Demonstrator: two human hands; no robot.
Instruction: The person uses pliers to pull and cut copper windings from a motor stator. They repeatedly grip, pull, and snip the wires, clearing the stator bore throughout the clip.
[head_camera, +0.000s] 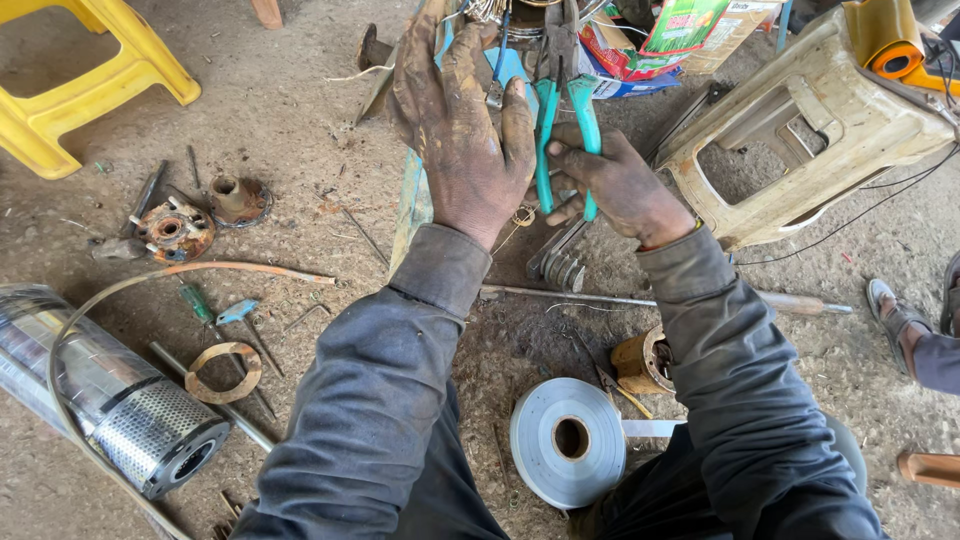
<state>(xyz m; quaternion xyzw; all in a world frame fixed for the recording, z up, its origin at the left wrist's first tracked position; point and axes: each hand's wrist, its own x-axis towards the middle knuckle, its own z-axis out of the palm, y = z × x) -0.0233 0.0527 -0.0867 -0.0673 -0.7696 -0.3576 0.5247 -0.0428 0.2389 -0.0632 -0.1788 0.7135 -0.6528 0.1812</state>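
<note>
Fingers (575, 160) of the right hand (620, 185) clench pliers (560, 110) — left hand (465, 140) presses flat, released; wire work (500, 10) looks unfinished.

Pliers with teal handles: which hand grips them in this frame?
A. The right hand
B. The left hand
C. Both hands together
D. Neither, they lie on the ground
A: the right hand wraps the teal handles of the pliers, while the left hand rests open-fingered beside them.

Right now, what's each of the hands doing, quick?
Left hand: fingers extended, resting against the work up top; whether it grips anything cannot be told.
Right hand: closed around the teal-handled pliers.
</note>
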